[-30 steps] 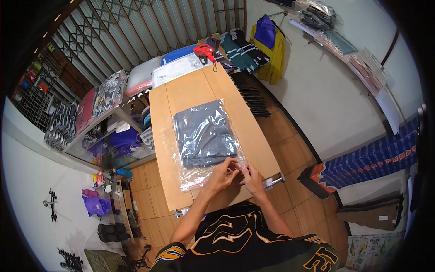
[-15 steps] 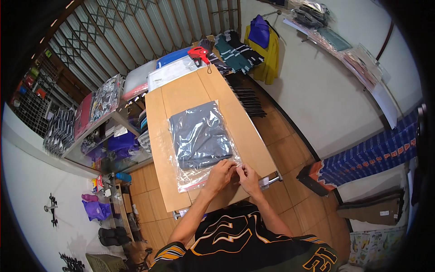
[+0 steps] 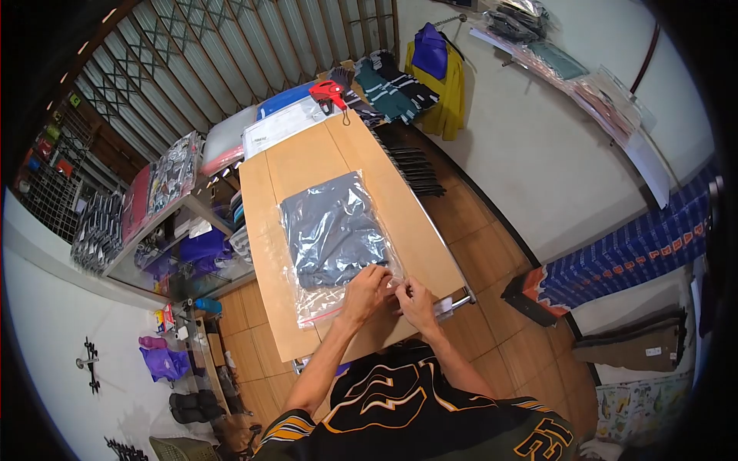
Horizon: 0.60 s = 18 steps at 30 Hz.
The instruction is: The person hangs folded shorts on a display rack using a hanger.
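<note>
A folded dark grey garment [image 3: 334, 230] lies inside a clear plastic bag [image 3: 315, 305] on the wooden table [image 3: 300, 157]. The bag's red-striped edge faces my body. My left hand [image 3: 367, 290] is closed at the bag's near right corner, fingertips pinching the plastic. Just to the right of it, my right hand [image 3: 416, 303] is also closed, with thumb and fingers on the same corner of the bag. The two hands are close together, a small gap between them.
At the table's far end are a red tag gun [image 3: 329, 94] and white paper sheets [image 3: 269, 136]. A glass cabinet [image 3: 165, 234] with packed clothes stands left. Blue boxes [image 3: 630, 257] are stacked at right; a yellow garment [image 3: 446, 107] hangs by the wall.
The view has shifted slightly. My left hand has moved a little apart from my right hand, and both stay at the bag's corner.
</note>
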### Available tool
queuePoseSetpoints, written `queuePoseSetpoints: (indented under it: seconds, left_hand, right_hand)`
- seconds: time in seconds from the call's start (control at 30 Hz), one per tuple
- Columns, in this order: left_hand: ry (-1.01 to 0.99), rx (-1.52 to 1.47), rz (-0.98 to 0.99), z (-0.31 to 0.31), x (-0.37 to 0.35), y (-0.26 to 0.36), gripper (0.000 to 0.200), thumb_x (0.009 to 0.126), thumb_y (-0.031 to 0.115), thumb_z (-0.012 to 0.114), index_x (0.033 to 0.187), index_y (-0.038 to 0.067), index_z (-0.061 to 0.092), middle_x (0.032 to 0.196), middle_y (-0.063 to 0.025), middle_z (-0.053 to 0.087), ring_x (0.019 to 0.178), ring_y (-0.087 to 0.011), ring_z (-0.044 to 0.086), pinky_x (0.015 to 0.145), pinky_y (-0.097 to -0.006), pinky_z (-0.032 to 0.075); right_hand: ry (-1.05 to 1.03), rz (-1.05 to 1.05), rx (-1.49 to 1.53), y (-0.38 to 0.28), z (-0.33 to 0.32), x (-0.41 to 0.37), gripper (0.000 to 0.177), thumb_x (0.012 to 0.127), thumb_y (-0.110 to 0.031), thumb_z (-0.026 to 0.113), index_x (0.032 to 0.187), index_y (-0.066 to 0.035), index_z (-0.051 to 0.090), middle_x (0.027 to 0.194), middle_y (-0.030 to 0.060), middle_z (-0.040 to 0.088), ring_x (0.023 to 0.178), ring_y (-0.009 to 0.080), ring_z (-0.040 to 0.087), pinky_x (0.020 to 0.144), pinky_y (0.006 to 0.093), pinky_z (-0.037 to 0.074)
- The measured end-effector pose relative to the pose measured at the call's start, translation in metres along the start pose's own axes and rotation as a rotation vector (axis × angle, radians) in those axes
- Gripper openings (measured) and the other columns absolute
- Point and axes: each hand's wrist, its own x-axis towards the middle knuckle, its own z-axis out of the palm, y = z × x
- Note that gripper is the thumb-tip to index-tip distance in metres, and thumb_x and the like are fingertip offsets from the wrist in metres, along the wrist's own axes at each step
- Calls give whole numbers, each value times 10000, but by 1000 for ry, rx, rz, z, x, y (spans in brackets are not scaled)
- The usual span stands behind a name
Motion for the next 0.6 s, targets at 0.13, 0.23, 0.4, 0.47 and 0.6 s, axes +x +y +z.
queuePoseSetpoints:
  seconds: [0.13, 0.23, 0.4, 0.47, 0.6]
  left_hand:
    - [-103, -61, -20, -11, -3, 0, 164, 877, 102, 653, 1028, 43, 628, 891, -142, 636, 801, -331, 640, 697, -414, 513]
    - [-167, -95, -84, -17, -15, 0, 185, 872, 102, 657, 1048, 54, 626, 874, -142, 651, 775, -315, 650, 688, -406, 518]
    - [-157, -146, -204, -20, -21, 0, 188, 859, 88, 666, 1038, 55, 617, 847, -142, 666, 737, -301, 662, 666, -393, 522]
    - [104, -104, -87, -19, -18, -3, 184, 853, 61, 670, 1022, 43, 600, 831, -142, 663, 740, -300, 670, 654, -382, 525]
    - [166, -92, -89, -28, -15, -4, 216, 844, 53, 680, 1035, 44, 579, 837, -140, 669, 747, -299, 679, 645, -386, 533]
  right_hand:
    - [-1, 11, -6, -4, 2, 1, 115, 931, -89, 572, 898, 2, 509, 734, 51, 582, 660, 116, 629, 482, 278, 584]
    - [5, 34, 81, -14, 6, -3, 146, 890, -45, 616, 927, -4, 481, 743, 52, 586, 670, 113, 642, 480, 267, 574]
    - [-14, -28, 66, -2, 7, -2, 219, 844, -22, 654, 929, -2, 453, 731, 66, 608, 619, 104, 638, 470, 258, 536]
    - [6, -23, 77, 1, 6, -1, 230, 834, -34, 659, 932, 3, 454, 703, 76, 628, 589, 105, 635, 464, 265, 516]
    - [24, 10, 12, 0, 7, -1, 263, 815, -33, 670, 942, 6, 443, 688, 71, 626, 587, 110, 640, 485, 264, 513]
